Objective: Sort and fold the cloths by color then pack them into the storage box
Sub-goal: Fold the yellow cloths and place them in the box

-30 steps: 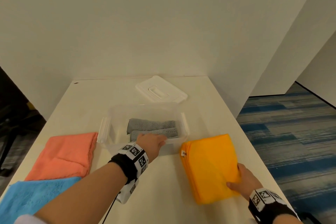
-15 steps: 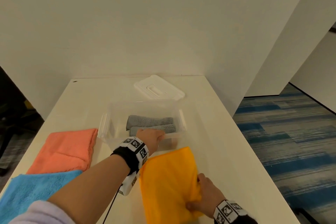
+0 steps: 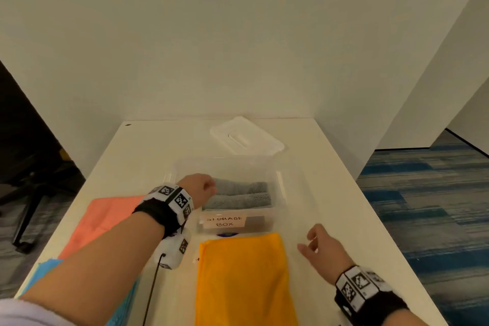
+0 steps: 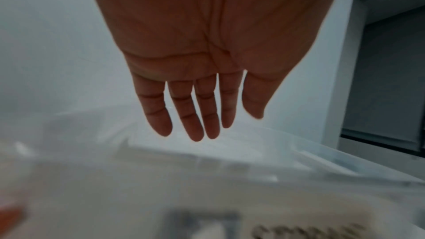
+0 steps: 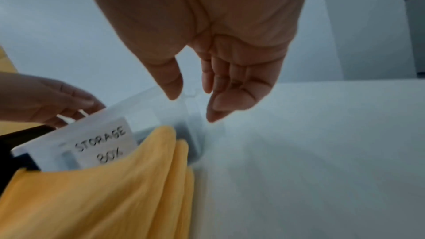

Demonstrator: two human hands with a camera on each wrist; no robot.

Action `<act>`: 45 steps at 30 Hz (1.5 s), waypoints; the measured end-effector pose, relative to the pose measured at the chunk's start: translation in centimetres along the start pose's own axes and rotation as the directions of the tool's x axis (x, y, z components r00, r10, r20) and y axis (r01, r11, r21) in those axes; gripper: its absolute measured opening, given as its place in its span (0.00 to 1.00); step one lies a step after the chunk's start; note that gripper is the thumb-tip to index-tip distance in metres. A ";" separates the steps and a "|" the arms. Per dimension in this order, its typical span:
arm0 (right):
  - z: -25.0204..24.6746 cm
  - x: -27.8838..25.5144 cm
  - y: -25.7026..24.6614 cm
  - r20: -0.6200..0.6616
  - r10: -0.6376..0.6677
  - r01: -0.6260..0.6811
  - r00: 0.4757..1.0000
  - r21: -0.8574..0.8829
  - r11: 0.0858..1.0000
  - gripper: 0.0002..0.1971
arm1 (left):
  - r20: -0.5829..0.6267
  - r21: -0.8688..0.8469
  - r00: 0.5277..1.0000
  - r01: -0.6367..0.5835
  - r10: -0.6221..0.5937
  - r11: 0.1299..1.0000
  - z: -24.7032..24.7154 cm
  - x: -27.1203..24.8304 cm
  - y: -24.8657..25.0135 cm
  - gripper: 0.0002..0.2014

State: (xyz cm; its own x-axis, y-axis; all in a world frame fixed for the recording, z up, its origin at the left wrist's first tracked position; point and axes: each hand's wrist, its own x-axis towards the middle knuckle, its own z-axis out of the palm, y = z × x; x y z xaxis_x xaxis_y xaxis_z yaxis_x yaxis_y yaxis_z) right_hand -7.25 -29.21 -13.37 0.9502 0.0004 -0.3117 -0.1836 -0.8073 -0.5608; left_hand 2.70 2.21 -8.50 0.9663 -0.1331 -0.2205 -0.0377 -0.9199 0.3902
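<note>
Head view: clear storage box [image 3: 275, 167] sits mid-table [image 3: 330, 193], paper label facing the person, two folded grey cloths [image 3: 238, 196] inside. White lid [image 3: 246, 137] lies behind it, apart. Left hand [image 3: 197, 188] is over the box's near-left corner, beside the grey cloths; contact cannot be told from here. Left wrist view: the left hand's fingers [image 4: 184, 108] hang straight and slack above the box rim, holding nothing. Folded orange cloth [image 3: 243, 280] lies flat on the table just in front of the box, its far edge close to the label. Right hand [image 3: 324, 251] is to the right of the orange cloth, near its far right corner, apart from it. Right wrist view: its fingers [image 5: 220, 79] are loosely curled, thumb apart, empty. Salmon cloth [image 3: 105, 219] and blue cloth [image 3: 42, 272] lie at the table's left, largely behind the left forearm.
</note>
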 end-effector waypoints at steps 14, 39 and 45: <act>-2.7 9.4 -12.9 0.440 -0.295 0.450 0.848 -0.303 0.840 0.18 | 0.295 0.478 0.933 0.043 -0.206 0.877 -2.1 7.7 0.0 0.59; 0.7 10.9 -14.0 0.699 -0.070 0.641 0.712 -0.606 0.472 0.08 | 0.698 0.644 0.616 -0.316 -0.366 0.697 2.4 10.6 2.1 0.32; 1.4 11.3 -12.7 0.634 -0.157 0.594 0.758 -0.569 0.569 0.15 | 0.581 0.651 0.769 -0.244 -0.265 0.719 1.5 10.4 1.6 0.38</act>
State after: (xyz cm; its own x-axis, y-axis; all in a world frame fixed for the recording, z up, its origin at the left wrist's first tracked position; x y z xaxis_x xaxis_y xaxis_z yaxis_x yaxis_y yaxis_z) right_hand 5.46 -18.12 -10.83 0.5890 0.5010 -0.6341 0.6027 -0.7950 -0.0682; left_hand 12.33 -1.19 -11.47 0.6052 -0.0728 -0.7927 -0.4288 -0.8688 -0.2476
